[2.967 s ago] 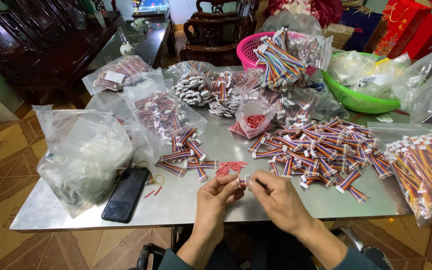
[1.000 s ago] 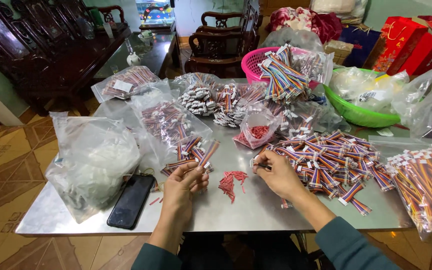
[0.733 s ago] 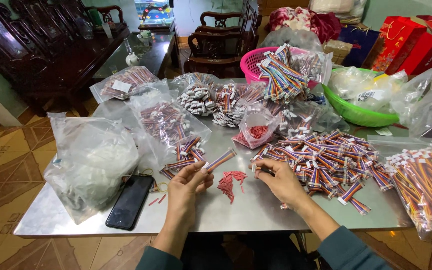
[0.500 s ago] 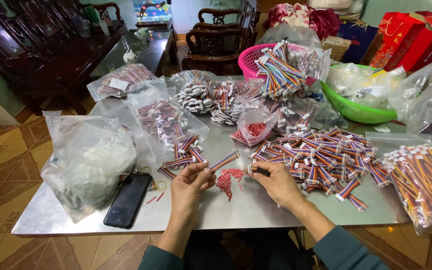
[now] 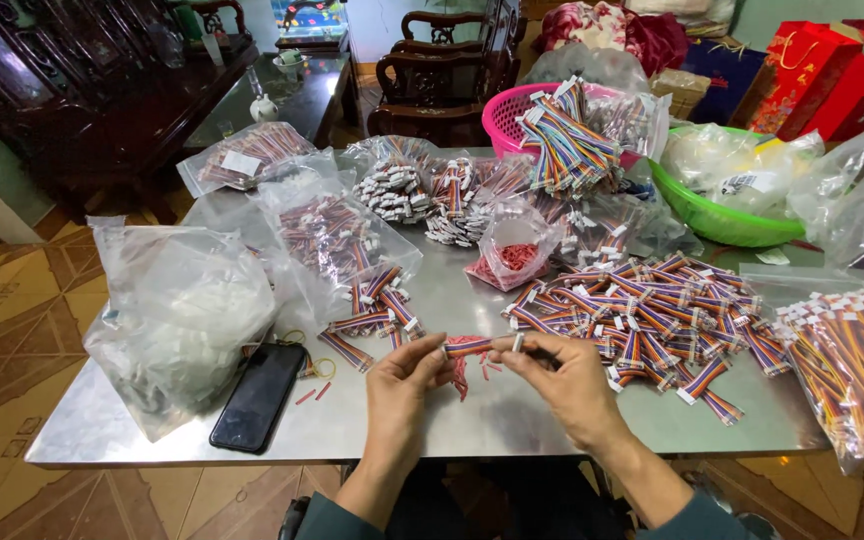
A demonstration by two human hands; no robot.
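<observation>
Near the front edge of the metal table [image 5: 512, 425], a short multicoloured ribbon cable [image 5: 477, 347] is pinched at its left end by the fingertips of the left hand [image 5: 400, 385], while its white connector end is gripped by the closed fingers of the right hand [image 5: 564, 378]. A black phone [image 5: 258, 396] lies flat near the front left corner, beside a large clear plastic bag [image 5: 177, 315], and a heap of like cables [image 5: 652, 315] is spread just right of the hands. Towards the far edge, a pink basket [image 5: 512, 110] and a green bowl [image 5: 722, 222] are set.
</observation>
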